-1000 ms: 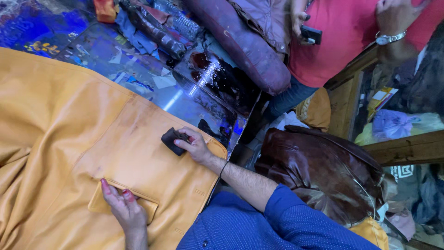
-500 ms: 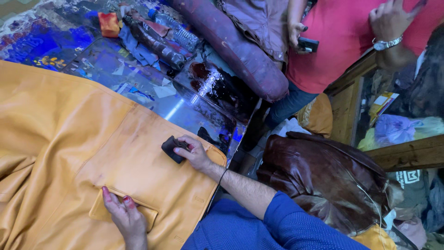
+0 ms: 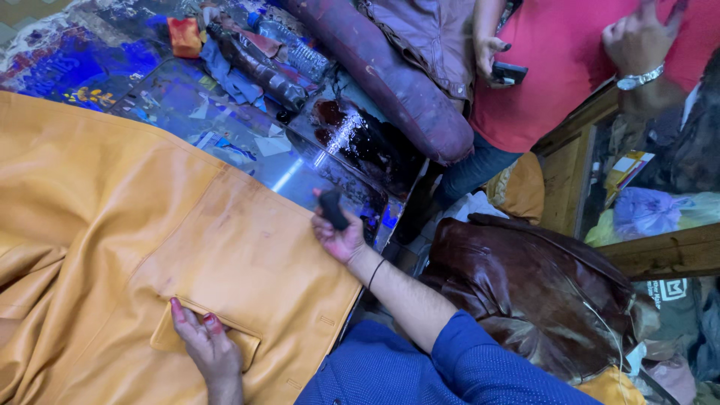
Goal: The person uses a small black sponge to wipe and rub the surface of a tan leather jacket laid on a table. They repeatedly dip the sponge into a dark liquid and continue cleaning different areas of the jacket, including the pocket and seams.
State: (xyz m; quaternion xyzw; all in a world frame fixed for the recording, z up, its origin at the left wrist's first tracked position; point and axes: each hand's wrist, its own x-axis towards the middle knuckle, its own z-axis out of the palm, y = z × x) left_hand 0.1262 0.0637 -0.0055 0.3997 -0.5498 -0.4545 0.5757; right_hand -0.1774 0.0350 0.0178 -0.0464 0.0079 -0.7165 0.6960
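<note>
Two hands at work on a tan leather garment (image 3: 150, 247) spread over a stained worktable (image 3: 247, 142).

The right hand (image 3: 339, 234) is raised palm up at the garment's right edge, fingers curled shut around a small dark pad (image 3: 333, 209) lifted clear of the leather. The left hand (image 3: 204, 346) lies flat with fingers together, pressing the pocket flap (image 3: 169, 337) near the lower hem. A brown leather jacket (image 3: 540, 292) sits off to the right.
</note>
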